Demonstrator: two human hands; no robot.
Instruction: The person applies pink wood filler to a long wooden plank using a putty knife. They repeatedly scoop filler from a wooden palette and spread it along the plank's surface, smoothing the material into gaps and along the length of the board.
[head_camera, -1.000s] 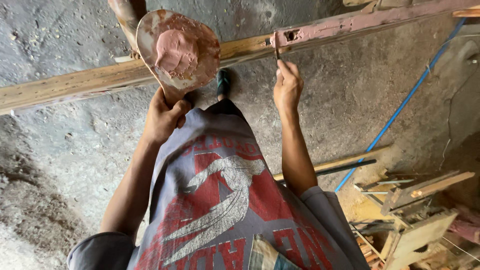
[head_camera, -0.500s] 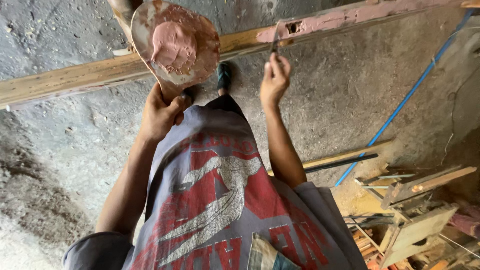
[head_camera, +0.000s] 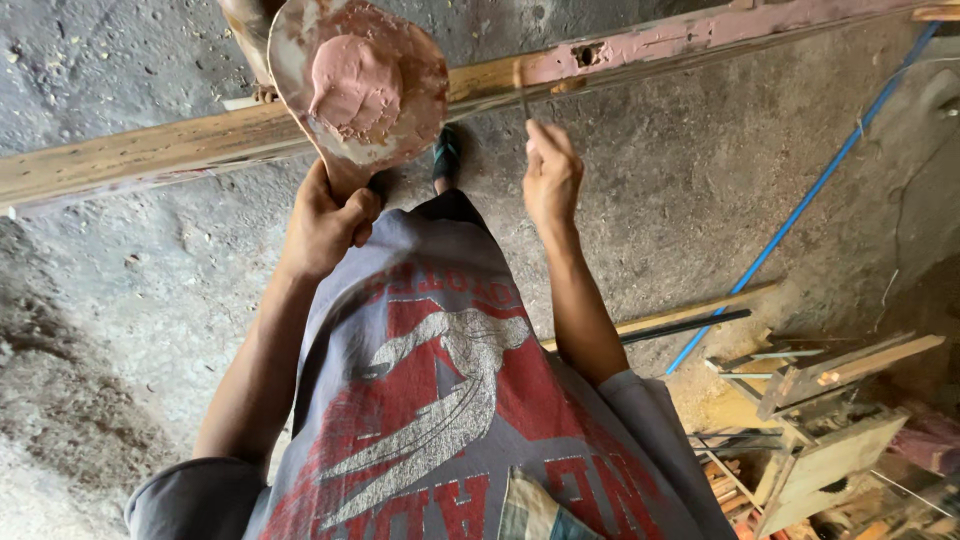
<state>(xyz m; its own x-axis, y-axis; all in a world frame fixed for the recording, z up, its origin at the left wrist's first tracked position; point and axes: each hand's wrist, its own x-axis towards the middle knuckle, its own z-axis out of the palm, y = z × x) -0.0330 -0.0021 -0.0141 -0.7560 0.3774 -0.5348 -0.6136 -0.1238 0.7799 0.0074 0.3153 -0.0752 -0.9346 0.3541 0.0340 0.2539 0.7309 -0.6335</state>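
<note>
Since earlier, right hand (head_camera: 550, 175) has slid its thin blade (head_camera: 521, 92) leftward along the slanting wooden beam (head_camera: 150, 160); left hand (head_camera: 325, 220) grips the putty board (head_camera: 360, 85) just beside.

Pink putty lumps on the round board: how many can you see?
1: a single pink putty lump sits on the round board held up by the left hand. Thin smears surround it; none elsewhere visible.

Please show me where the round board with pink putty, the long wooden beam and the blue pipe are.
round board (head_camera: 400, 120), head view, on its smeared face right of the putty lump.
wooden beam (head_camera: 150, 155), head view, on its bare left stretch.
blue pipe (head_camera: 800, 205), head view, on its middle.
</note>
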